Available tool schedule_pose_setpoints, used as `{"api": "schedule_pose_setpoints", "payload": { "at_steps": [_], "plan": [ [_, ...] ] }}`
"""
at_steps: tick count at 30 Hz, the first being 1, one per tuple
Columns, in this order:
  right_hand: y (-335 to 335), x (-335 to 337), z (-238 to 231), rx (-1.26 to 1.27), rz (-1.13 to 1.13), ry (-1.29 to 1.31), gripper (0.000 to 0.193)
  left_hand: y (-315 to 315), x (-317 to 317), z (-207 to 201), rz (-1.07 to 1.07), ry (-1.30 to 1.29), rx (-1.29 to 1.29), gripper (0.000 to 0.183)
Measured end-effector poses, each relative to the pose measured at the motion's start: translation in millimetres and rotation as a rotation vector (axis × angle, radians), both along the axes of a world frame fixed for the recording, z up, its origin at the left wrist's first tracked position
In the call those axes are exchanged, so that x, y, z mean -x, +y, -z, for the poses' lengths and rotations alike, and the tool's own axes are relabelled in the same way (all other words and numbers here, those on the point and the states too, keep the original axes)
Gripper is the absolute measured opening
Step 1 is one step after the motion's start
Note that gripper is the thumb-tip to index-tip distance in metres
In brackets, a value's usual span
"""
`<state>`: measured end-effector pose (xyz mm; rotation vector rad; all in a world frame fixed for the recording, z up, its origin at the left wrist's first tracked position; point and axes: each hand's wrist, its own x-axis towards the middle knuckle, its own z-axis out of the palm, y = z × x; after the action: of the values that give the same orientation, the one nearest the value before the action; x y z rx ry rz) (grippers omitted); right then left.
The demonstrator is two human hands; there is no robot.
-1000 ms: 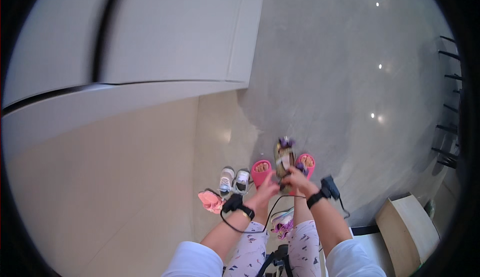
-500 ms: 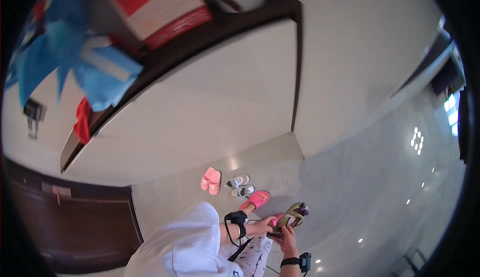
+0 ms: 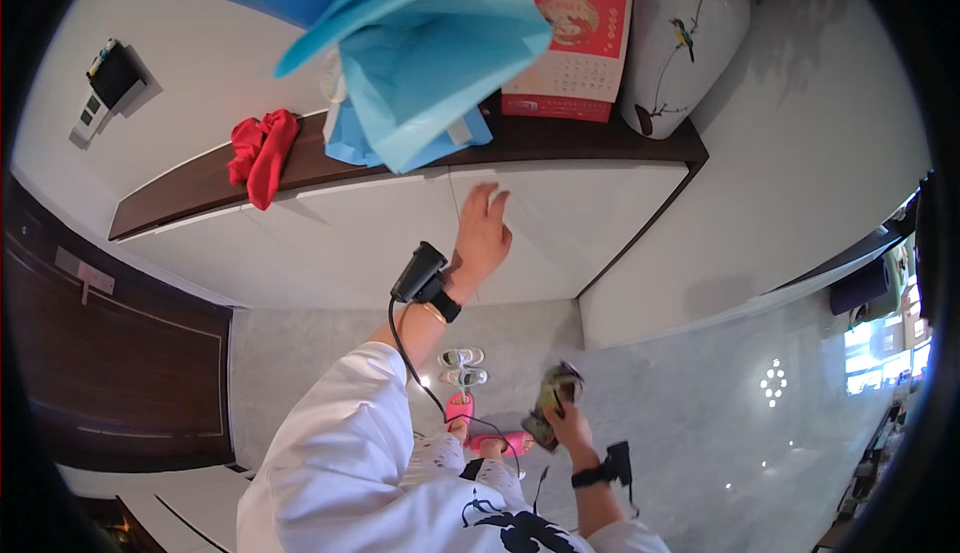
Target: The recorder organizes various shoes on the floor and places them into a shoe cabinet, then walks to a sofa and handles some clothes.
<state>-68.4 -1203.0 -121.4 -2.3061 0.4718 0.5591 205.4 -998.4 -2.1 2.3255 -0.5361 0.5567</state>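
My left hand (image 3: 482,235) is raised in front of the white cabinet door (image 3: 575,208), its fingers stretched out and nothing in them. The fingertips are close to the upper edge of the door, near a seam between doors; whether they touch it I cannot tell. Lower down, my right hand (image 3: 570,427) grips olive-green sandals (image 3: 548,405) with dark trim, held above the floor; they are a little blurred. Each wrist wears a black strap with a small device, and a cable hangs from the left one.
On the dark cabinet top (image 3: 560,143) are a red cloth (image 3: 263,156), blue wrapping paper (image 3: 425,63), a desk calendar (image 3: 572,43) and a white vase (image 3: 685,48). White-and-grey sneakers (image 3: 463,366) stand on the floor beside my feet in pink slides (image 3: 505,443). A brown door (image 3: 120,343) is at left.
My left hand has let go of the sandals and risen to the cabinet front. The right hand keeps hold of them. The view has turned, bringing more of the cabinet top in.
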Motion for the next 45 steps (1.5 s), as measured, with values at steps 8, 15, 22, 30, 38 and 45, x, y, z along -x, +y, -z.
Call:
{"api": "schedule_pose_setpoints", "payload": {
  "at_steps": [8,15,22,30,38,45],
  "plan": [
    [94,-175,-163,0.213,-0.661,-0.412,0.04,92,-22,-31,-0.242,-0.133,-0.281,0.047],
    [130,-284,-183,0.177,-0.729,-0.537,0.031,143,-28,-21,-0.145,-0.108,-0.278,0.059],
    [146,-320,-204,0.219,-0.699,-0.682,0.033,133,-31,-40,-0.051,0.076,-0.281,0.055],
    [140,-325,-204,0.325,-0.898,-0.882,0.042,89,-31,-43,-0.024,0.195,-0.355,0.037],
    [110,-271,-192,0.273,-0.869,-0.474,0.065,72,26,-29,0.203,0.144,-0.021,0.051],
    [44,-134,-201,0.233,-0.929,-0.393,0.063,22,153,-51,0.176,0.265,0.003,0.058]
  ]
}}
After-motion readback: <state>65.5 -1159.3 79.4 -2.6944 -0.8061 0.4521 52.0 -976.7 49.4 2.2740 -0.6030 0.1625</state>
